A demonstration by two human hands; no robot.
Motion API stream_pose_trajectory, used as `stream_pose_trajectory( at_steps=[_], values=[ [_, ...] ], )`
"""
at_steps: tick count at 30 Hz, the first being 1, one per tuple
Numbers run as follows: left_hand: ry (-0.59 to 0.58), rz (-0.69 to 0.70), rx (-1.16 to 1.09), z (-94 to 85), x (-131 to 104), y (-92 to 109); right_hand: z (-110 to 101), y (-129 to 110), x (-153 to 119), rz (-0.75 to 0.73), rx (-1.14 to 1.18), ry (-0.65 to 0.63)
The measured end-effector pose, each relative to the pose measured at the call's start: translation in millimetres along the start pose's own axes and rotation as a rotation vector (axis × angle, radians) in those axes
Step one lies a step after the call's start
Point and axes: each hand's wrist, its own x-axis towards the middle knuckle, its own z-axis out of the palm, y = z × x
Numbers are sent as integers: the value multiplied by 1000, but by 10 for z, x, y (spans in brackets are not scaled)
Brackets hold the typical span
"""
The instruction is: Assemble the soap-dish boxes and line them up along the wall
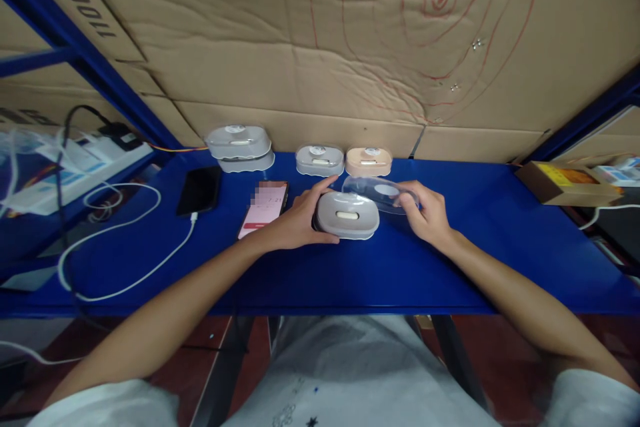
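Observation:
A grey oval box (349, 221) with a pale slot-like piece in its top rests near the middle of the blue shelf. My left hand (305, 217) is wrapped around its left end, thumb at the front and fingers behind. Between the thumb and fingers of my right hand (425, 212) is a clear plastic lid (365, 191) with a round white sticker. The lid is tilted just behind and to the right of the box, partly overlapping its far edge in view. Whether lid and box touch, I cannot tell.
Behind stand a grey lidded box (320, 160), a peach one (369, 161) and a stack of grey ones (239, 147). A lit phone (264, 208) and a dark phone (199, 191) on a white cable lie left. A cardboard carton (565, 183) sits right; a power strip (85, 177) far left.

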Motion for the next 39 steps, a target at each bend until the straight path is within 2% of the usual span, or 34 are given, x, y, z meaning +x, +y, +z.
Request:
stream_pose_trajectory(
  at_steps=[5,10,17,20,27,33,36,39],
  values=[
    [25,43,36,-9,-7,48,-10,-89,9,-85,-55,-62],
    [35,57,61,-18,-14,92,-24,-88,8,-121,-130,-20],
    [84,85,15,-12,-8,63,-24,-71,-5,-200,-185,-57],
    [61,74,-22,-7,-9,59,-36,-61,-7,-238,-186,-35],
    [2,39,-137,61,21,104,-20,6,-21,-153,-202,40],
    [-1,47,-134,62,13,88,-33,108,-24,-187,-162,46],
    [-40,44,-123,30,-7,86,-45,220,-16,-124,-169,10],
    [-95,26,-85,4,-19,103,-27,347,-4,-104,-191,-91]
  ],
)
